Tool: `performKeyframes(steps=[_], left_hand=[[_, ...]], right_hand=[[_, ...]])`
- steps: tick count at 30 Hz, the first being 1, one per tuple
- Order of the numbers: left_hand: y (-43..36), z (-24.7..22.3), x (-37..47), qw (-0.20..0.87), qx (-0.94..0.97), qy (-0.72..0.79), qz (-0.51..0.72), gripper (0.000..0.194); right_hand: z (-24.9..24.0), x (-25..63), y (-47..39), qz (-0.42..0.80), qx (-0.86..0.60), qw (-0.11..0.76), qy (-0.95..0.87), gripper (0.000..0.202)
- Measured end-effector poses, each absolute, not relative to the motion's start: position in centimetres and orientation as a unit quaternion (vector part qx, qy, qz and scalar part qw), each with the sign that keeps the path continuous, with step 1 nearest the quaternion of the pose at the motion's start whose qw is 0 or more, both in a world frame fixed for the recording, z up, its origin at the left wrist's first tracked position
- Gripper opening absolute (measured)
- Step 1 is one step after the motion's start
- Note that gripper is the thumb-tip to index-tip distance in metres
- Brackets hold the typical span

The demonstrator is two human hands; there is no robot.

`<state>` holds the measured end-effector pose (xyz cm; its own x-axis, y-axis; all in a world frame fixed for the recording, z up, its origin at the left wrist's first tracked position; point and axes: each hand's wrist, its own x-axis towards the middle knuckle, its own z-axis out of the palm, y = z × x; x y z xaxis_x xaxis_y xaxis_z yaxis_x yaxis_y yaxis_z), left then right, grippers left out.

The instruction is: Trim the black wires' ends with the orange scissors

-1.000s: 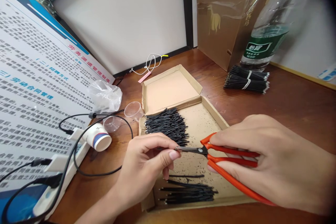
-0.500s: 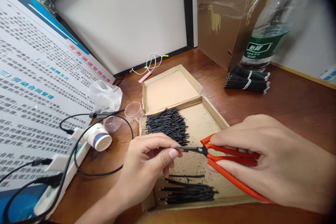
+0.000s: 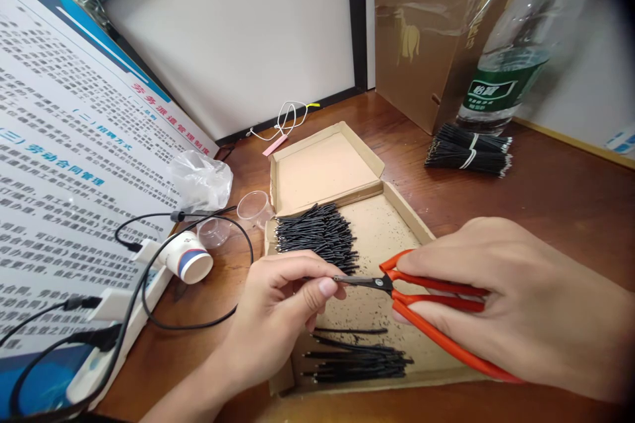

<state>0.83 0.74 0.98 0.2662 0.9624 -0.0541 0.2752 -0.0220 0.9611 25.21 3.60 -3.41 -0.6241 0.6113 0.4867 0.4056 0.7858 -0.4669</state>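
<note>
My right hand [image 3: 516,297] grips red-handled scissors [image 3: 431,307], whose short dark blades point left and are closed at the tip of a thin black wire piece. My left hand [image 3: 282,307] pinches that black wire piece [image 3: 308,278] between thumb and forefinger, right at the blade tips. Both hands hover over an open flat cardboard box [image 3: 381,225]. A pile of short black wire pieces [image 3: 317,234] lies in the box's far left part. Another small pile of black wire pieces [image 3: 357,362] lies at its near edge. Tiny black offcuts speckle the box floor.
Tied bundles of black wires [image 3: 466,152] lie at the back right beside a water bottle [image 3: 506,66] and a brown carton [image 3: 421,33]. To the left are a tipped paper cup [image 3: 191,261], clear small cups [image 3: 253,208], a plastic bag [image 3: 198,178], a power strip with cables [image 3: 114,317] and a printed board [image 3: 64,165].
Almost nothing moved; the hands and scissors shifted very slightly, with the blades still at the wire end held by my left fingers.
</note>
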Motion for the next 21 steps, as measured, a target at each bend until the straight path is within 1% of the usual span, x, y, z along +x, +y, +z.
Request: performKeyframes(steps=[4, 9, 16, 21], left_hand=[[0.72, 0.94, 0.71, 0.503, 0.62, 0.495, 0.344, 0.022], [0.65, 1.01, 0.75, 0.487, 0.633, 0.498, 0.337, 0.024], [0.64, 1.03, 0.65, 0.483, 0.638, 0.505, 0.322, 0.025], [0.61, 1.02, 0.54, 0.484, 0.642, 0.506, 0.312, 0.024]], right_hand=[[-3.44, 25.03, 3.67, 0.174, -0.279, 0.319, -0.889, 0.028], [-3.54, 24.91, 3.64, 0.173, -0.295, 0.339, -0.876, 0.024], [-3.83, 25.07, 3.47, 0.156, -0.279, 0.34, -0.885, 0.023], [-3.98, 25.03, 3.66, 0.144, -0.281, 0.342, -0.885, 0.031]])
